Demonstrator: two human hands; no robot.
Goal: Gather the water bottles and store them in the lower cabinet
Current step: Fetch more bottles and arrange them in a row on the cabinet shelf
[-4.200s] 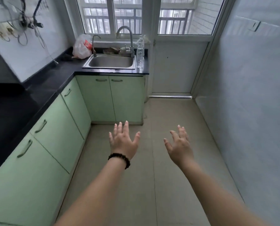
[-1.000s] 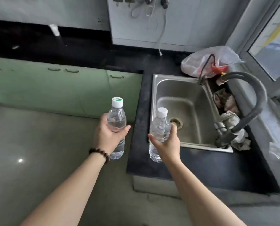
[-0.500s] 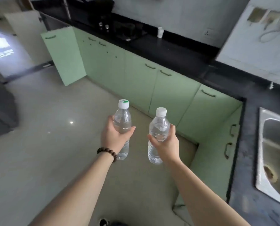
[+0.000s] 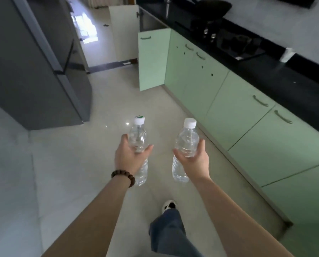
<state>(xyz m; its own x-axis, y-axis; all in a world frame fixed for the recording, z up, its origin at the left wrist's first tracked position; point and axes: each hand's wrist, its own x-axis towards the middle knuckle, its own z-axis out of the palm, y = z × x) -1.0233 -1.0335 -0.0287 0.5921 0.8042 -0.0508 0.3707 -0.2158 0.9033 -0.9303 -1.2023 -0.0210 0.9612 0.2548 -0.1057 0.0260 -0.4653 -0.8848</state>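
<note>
Bottles are both gathered, so the first half of the job looks done. Your left hand [image 4: 129,156] holds the green-capped bottle [image 4: 138,145] upright, fingers [image 4: 149,148] curled round its middle with the thumb on the far side. Your right hand [image 4: 194,160] holds the white-capped bottle [image 4: 186,143] the same way, fingers [image 4: 202,143] wrapped about its waist. The two bottles stand near each other, apart, out over the floor [image 4: 80,164], with nothing between them.

What is left is the storing. Ahead of your fingers, past the bottle caps, one green cabinet door [image 4: 153,60] stands swung out from the row of lower cabinets [image 4: 247,117] under the black counter [image 4: 285,76]; that open cabinet is probably where they go, though its inside is not visible from here. The doors to the right of your right fingers are all closed. You are mid-stride, one foot [image 4: 168,204] forward below your wrists, well short of the open door. I judge you still have to walk up, crouch, and set both bottles inside.
</note>
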